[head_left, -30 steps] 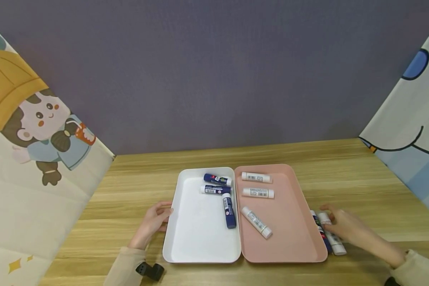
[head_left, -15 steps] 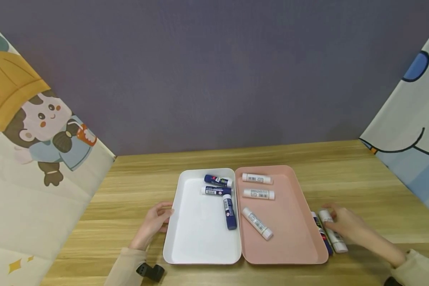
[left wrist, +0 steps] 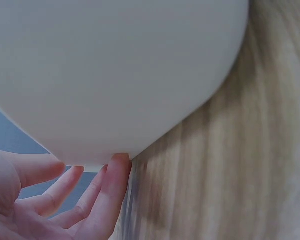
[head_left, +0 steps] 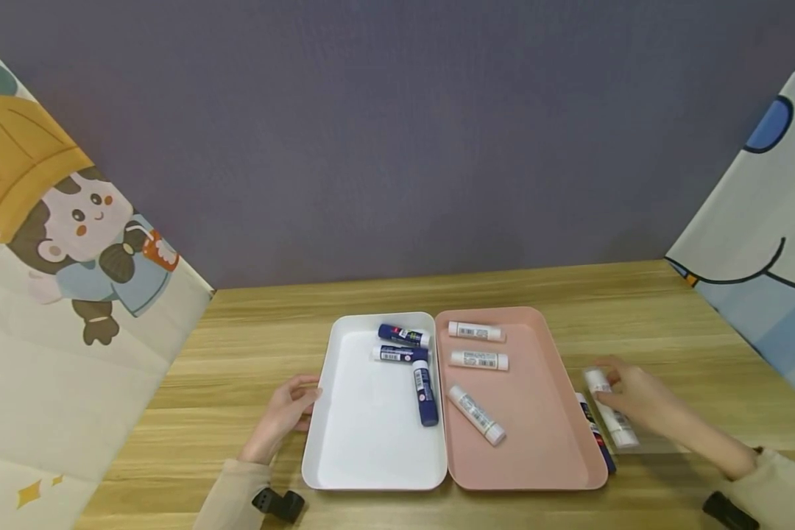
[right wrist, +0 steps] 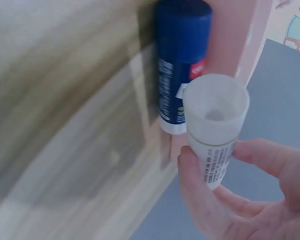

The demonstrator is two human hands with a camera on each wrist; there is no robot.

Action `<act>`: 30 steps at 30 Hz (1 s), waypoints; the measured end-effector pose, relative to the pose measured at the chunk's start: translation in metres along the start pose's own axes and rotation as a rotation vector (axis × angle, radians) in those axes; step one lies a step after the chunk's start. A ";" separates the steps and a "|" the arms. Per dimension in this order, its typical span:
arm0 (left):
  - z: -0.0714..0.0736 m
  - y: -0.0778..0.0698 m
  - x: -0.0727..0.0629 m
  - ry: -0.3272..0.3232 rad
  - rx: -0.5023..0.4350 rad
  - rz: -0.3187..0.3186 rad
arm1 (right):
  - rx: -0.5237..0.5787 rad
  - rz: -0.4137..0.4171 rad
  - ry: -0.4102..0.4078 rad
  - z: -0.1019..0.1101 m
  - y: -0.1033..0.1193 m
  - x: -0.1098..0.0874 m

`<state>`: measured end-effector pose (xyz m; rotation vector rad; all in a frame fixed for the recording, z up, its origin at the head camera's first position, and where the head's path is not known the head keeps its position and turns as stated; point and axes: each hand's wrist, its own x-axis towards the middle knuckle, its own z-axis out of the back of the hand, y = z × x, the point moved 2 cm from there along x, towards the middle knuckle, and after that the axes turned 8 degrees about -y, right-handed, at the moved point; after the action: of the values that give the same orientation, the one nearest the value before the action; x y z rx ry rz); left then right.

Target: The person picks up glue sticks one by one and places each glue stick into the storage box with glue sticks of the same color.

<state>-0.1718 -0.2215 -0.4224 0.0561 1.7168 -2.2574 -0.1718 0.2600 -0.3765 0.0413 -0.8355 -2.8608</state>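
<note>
My right hand (head_left: 642, 401) pinches a white glue stick (head_left: 619, 428) between thumb and fingers, just right of the pink tray. In the right wrist view the translucent hollow end of this glue stick (right wrist: 215, 115) faces the camera. Beside it a blue glue stick (right wrist: 182, 50) lies along the outer wall of the pink tray (head_left: 536, 471). My left hand (head_left: 285, 412) rests its fingertips on the left edge of the white tray (head_left: 318, 412). In the left wrist view the fingers (left wrist: 107, 195) touch the tray edge, apart from one another.
Inside the white tray lie three blue glue sticks (head_left: 425, 394). The pink tray, standing against it, holds three white glue sticks (head_left: 475, 414). A grey wall (head_left: 397, 147) rises behind the wooden table (head_left: 258, 316), with printed cloths at both sides.
My right hand has lifted the white glue stick slightly and moved it up and left in the head view, away from its place beside the blue one. My left hand stays still.
</note>
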 end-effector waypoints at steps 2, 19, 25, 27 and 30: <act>0.000 0.000 0.000 -0.003 0.000 0.004 | 0.001 0.017 -0.016 0.002 0.005 0.001; 0.001 0.000 -0.001 -0.005 0.005 0.004 | 0.033 0.057 0.028 0.001 0.043 0.018; 0.001 -0.001 -0.002 0.001 0.000 0.001 | 0.083 0.088 0.058 -0.007 0.050 0.023; 0.001 -0.001 -0.002 0.004 -0.002 0.001 | 0.105 0.094 0.075 -0.010 0.053 0.024; 0.000 -0.001 -0.001 0.011 -0.009 0.002 | 0.132 0.104 0.101 -0.014 0.057 0.025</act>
<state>-0.1711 -0.2214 -0.4213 0.0681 1.7319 -2.2513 -0.1870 0.2016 -0.3573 0.1517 -0.9738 -2.6793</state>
